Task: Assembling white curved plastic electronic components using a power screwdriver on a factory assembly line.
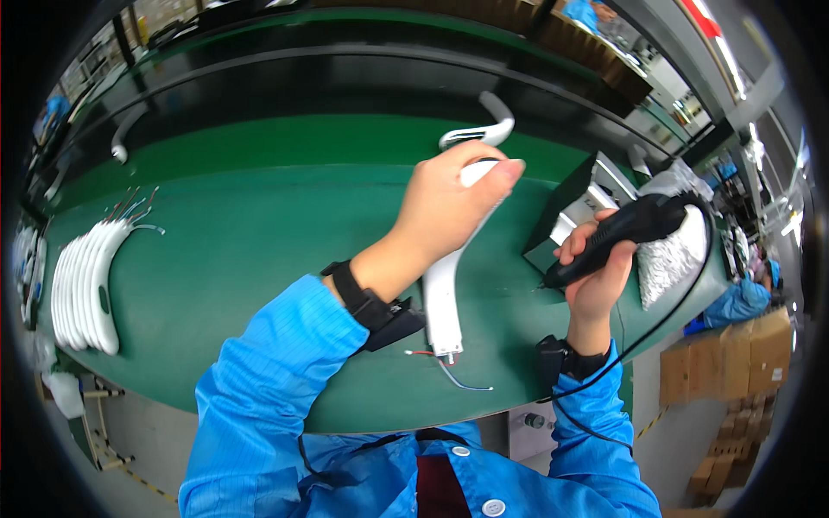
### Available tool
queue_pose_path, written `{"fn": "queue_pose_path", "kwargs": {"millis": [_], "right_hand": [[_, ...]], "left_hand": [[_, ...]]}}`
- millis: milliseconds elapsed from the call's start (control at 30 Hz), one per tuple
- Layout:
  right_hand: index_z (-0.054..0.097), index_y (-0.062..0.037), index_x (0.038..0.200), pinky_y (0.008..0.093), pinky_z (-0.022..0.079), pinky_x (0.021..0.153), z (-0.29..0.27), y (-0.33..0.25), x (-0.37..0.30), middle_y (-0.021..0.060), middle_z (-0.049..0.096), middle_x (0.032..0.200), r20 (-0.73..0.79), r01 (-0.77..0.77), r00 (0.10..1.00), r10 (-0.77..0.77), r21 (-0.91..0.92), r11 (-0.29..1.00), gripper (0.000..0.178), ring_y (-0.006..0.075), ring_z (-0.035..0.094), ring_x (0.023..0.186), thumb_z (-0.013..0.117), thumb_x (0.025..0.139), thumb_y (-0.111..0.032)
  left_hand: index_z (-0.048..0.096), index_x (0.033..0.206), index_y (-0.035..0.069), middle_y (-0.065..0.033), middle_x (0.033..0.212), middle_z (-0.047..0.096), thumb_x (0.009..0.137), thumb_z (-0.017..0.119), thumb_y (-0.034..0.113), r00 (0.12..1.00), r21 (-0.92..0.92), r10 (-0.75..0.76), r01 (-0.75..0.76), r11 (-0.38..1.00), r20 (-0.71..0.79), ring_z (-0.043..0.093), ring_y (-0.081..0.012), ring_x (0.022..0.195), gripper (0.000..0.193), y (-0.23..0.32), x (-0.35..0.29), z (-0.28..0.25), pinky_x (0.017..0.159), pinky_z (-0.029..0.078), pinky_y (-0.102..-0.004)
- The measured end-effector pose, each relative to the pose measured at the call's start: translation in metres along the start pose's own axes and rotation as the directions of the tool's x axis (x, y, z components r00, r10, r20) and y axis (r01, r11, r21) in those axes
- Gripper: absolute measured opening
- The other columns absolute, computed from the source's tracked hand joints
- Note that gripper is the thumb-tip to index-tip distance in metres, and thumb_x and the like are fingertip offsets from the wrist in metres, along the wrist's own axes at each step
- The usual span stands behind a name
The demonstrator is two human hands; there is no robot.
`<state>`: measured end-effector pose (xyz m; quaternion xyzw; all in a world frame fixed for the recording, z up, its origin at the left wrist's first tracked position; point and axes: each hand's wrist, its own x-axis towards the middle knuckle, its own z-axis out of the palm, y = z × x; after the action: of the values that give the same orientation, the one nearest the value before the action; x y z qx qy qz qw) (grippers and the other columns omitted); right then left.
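My left hand [449, 207] is closed around the upper end of a curved white plastic housing [443, 298]. The housing slants down toward me, and thin red and pale wires [451, 373] stick out of its lower end, onto the green table. To the right, my right hand [594, 289] grips a black electric screwdriver [617, 235], its slim tip pointing left and downward, apart from the housing. A black cable [678, 315] loops from the tool's back end down past my right forearm. My left fingers cover part of the housing's top.
On the table's left lies a row of several similar white housings [82, 289] with wires. A black-and-silver box [587, 203] stands beside my right hand, a clear bag of small pale pieces [669, 268] behind it. Another curved white piece [488, 129] lies on the far green strip.
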<state>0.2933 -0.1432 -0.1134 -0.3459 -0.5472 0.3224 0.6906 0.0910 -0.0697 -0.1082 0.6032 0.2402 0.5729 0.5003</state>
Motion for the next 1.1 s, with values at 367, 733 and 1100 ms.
{"fn": "queue_pose_path", "kwargs": {"millis": [367,733,1100], "right_hand": [[0.040,-0.0022,0.113,0.0294,0.047,0.062,0.099,0.019,-0.030,0.0089,0.053,0.070,0.173,-0.147,0.980,0.100,0.289,0.946,0.080,0.0154,0.054,0.060,0.053,0.076,-0.072],[0.045,-0.0161,0.123,0.0253,0.040,0.062,0.089,0.044,-0.044,-0.0029,0.050,0.095,0.429,-0.500,0.859,0.279,0.588,0.636,0.059,0.0099,0.047,0.077,0.068,0.078,-0.047],[0.040,-0.0053,0.121,0.0231,0.036,0.065,0.075,0.051,-0.031,0.0033,0.043,0.080,0.303,-0.184,0.952,0.034,0.484,0.855,0.063,0.0107,0.041,0.066,0.052,0.087,-0.057]], "left_hand": [[0.062,0.095,0.002,-0.0043,0.078,0.062,0.086,0.066,0.028,0.999,0.020,-0.039,0.039,0.999,-0.020,0.059,-0.0089,0.068,0.028,0.013,-0.003,-0.006,0.060,0.048,-0.0227],[0.061,0.093,0.008,-0.0065,0.069,0.061,0.084,0.069,0.028,0.957,-0.127,-0.286,0.278,0.952,-0.047,0.064,-0.0157,0.054,0.023,0.058,-0.023,-0.015,0.041,0.047,-0.0292],[0.064,0.082,0.001,-0.0196,0.068,0.064,0.061,0.071,0.029,0.994,0.590,0.090,-0.105,0.800,0.055,0.064,-0.0331,0.067,0.036,0.063,-0.014,-0.035,0.064,0.051,-0.0405]]}}
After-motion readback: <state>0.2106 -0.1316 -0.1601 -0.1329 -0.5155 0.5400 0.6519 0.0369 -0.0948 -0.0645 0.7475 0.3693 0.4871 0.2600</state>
